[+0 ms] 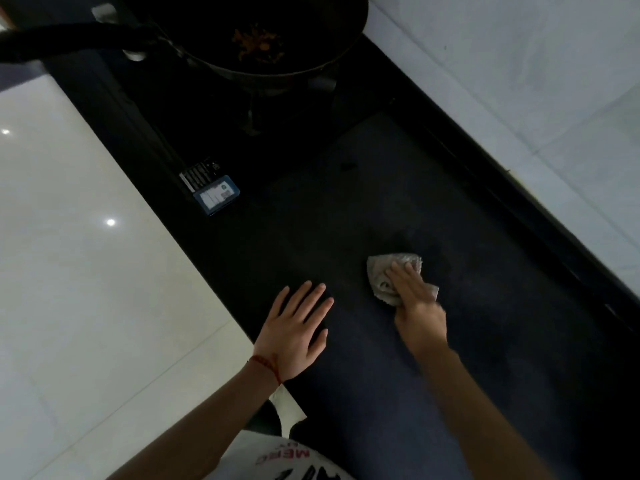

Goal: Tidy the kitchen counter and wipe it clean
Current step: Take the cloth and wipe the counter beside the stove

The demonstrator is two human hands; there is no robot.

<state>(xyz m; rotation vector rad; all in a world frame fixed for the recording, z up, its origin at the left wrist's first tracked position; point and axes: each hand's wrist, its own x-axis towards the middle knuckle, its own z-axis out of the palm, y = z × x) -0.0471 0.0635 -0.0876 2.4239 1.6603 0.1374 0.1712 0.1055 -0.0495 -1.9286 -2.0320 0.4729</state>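
A crumpled grey cloth lies bunched on the dark table, right of centre and towards the near side; its folds are gathered into an uneven wad, with a ragged corner poking out on the right. The table is a long, matt black slab running from near to far; its surface looks dull.

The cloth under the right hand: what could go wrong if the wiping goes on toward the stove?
1. The right hand presses the cloth on the dark counter; a long stroke could push the blue card holder near the front edge off onto the floor.
2. The wok holds food scraps; bumping its handle might tip it.
3. The left hand lies flat beside the cloth's path and may get in the way.
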